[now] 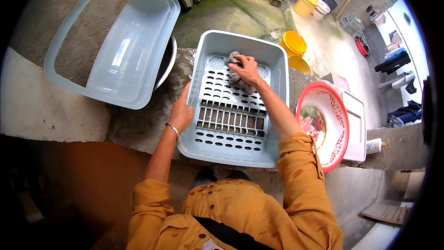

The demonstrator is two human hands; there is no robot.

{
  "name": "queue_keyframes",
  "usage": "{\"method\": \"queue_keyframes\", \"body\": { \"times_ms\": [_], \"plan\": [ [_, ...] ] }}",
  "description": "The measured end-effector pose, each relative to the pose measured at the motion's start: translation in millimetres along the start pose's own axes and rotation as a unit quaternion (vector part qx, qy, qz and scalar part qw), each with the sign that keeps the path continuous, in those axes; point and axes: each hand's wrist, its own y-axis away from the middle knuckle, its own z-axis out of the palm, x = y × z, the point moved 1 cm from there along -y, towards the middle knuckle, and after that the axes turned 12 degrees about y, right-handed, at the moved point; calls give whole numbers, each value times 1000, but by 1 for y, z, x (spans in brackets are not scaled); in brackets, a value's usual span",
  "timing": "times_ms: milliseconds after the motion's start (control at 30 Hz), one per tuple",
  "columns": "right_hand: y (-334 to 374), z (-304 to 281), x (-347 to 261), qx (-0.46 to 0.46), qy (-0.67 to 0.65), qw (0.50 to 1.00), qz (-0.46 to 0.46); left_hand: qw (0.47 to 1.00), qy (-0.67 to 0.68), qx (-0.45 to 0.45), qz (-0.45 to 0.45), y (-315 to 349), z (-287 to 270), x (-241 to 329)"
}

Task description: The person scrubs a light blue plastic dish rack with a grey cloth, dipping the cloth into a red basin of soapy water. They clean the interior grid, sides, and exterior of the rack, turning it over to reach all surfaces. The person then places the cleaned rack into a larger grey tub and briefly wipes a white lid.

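Note:
A pale blue plastic dish-drainer basket (277, 71) with a slotted, perforated bottom lies on a rough concrete ledge in front of me. My right hand (246, 69) reaches into its far end and presses a crumpled grey cloth (232, 60) against the perforated floor. My left hand (181, 111), a bangle on the wrist, grips the basket's left rim and steadies it. Both sleeves are mustard yellow.
The matching pale blue tray (129, 46) leans over a metal bowl (167, 67) at the left. A red-rimmed flowered basin (335, 132) and a white lid (357, 127) stand at the right. Yellow buckets (294, 42) sit on the wet floor beyond.

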Motion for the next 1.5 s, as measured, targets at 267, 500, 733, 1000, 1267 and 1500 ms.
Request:
{"method": "queue_keyframes", "body": {
  "times_ms": [267, 500, 733, 1000, 1267, 1500],
  "plan": [
    [4, -18, -101, 188, -85, 977, -46, 999, -1, -3, 33, 4, -2, 3],
    [-20, -48, -46, 254, 112, 959, 47, 999, -1, -5, 33, 1, 3, 0],
    [16, 33, -36, 112, 199, 972, -55, 999, 8, -4, 45, 0, 1, 2],
    [-13, 22, 8, 103, 298, 945, 85, 1000, -8, 3, 21, 1, -1, -1],
    [-30, 55, -30, 109, 149, 968, -171, 999, -1, 10, 49, -1, 2, -10],
    [-14, 20, 1, 59, 273, 945, -169, 999, 23, 8, -28, 3, -2, 6]
  ]
}}
